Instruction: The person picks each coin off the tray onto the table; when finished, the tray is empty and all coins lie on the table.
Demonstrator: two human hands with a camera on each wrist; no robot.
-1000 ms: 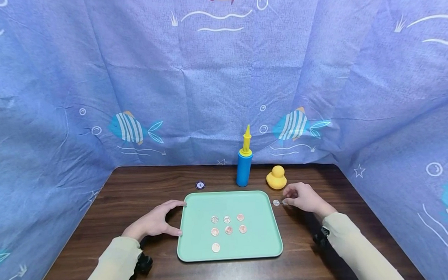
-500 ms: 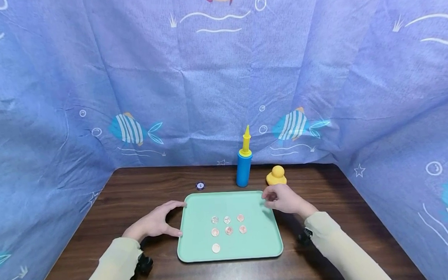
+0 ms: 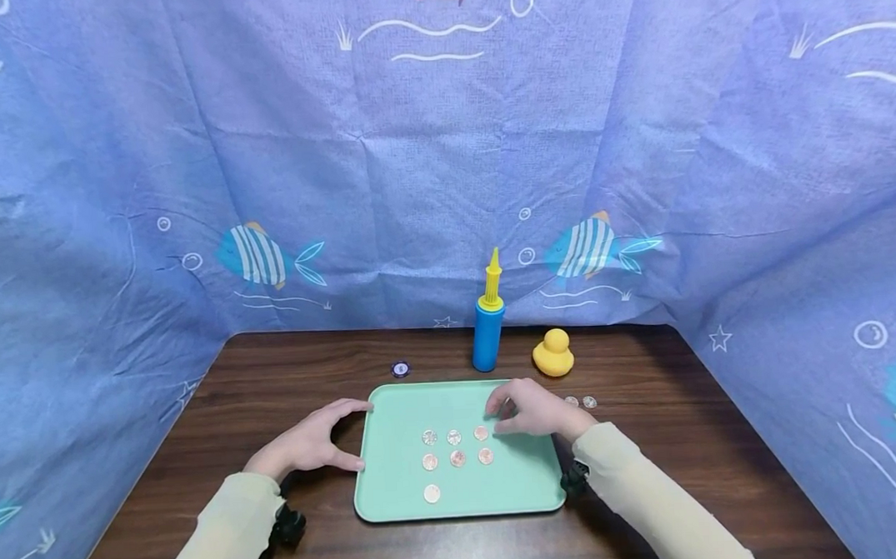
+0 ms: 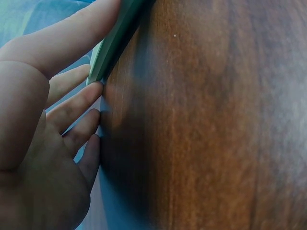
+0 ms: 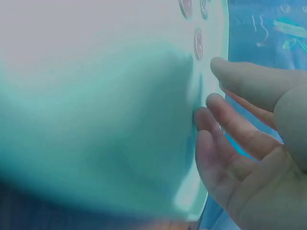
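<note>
A pale green tray (image 3: 393,407) lies on the dark wooden table, bearing several coins (image 3: 458,458) in short rows. Thumb and forefinger of my left hand (image 3: 308,440) are spread wide, their tips at the tray's left rim. In the left wrist view the fingers (image 4: 79,103) of that hand look relaxed beside the tray edge. My right hand (image 3: 532,409) hangs over the tray's right part, fingers bent, tips close to the upper right coin (image 3: 481,433). The right thumb (image 5: 240,76) covers the forefinger's tip in the wrist view, and I cannot tell whether a coin is pinched there.
Two coins (image 3: 589,402) lie on the table right of the tray. Behind it stand a yellow rubber duck (image 3: 553,357) and a blue hand pump (image 3: 488,336) with a yellow nozzle. A dark poker chip (image 3: 400,369) lies beyond the far rim. A blue curtain (image 3: 369,191) hangs behind.
My right hand has moved left from the coins on the table, across the tray's right rim, to above the tray. The left hand has stayed at the left rim.
</note>
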